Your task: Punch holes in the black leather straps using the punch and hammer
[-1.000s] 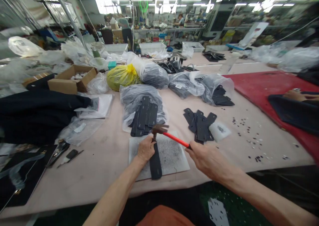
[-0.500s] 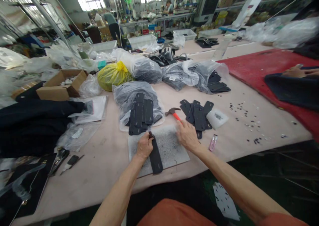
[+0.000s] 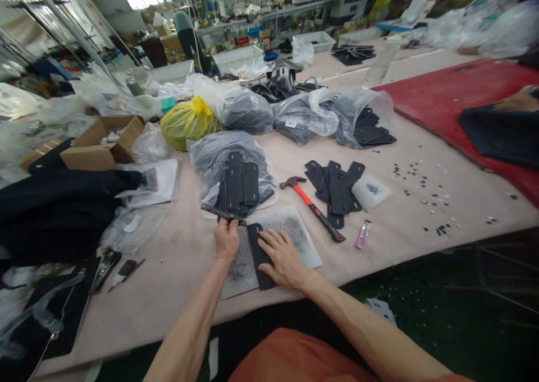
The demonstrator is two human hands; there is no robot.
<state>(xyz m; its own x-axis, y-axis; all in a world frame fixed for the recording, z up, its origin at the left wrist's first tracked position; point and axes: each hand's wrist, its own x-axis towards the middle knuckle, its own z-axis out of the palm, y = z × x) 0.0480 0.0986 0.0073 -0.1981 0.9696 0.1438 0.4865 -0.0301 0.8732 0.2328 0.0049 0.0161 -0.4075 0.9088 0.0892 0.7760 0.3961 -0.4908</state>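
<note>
My left hand [image 3: 227,240] is closed around a dark metal punch [image 3: 223,214], a slim bar now lying sideways above the board's left edge. Flat on a black strip [image 3: 254,231] rests my right hand [image 3: 284,257], its fingers spread. The strip has a small slot near its top end and lies on a pale, speckled board [image 3: 307,247]. To the right, a claw hammer [image 3: 314,207] with an orange and black handle lies on the table, with no hand on it. More black strips [image 3: 337,188] are piled beyond it.
Black strips [image 3: 240,183] lie on a plastic bag behind the board. A pink cutter [image 3: 363,235] and a white block [image 3: 370,193] are at the right, near scattered black bits [image 3: 442,229]. At the far right, a co-worker's hand [image 3: 520,100] touches dark cloth [image 3: 501,132].
My right hand has let go of the hammer, which now lies on the table, and moved left onto the strip. My left hand has shifted left, and the punch has tipped from upright to sideways.
</note>
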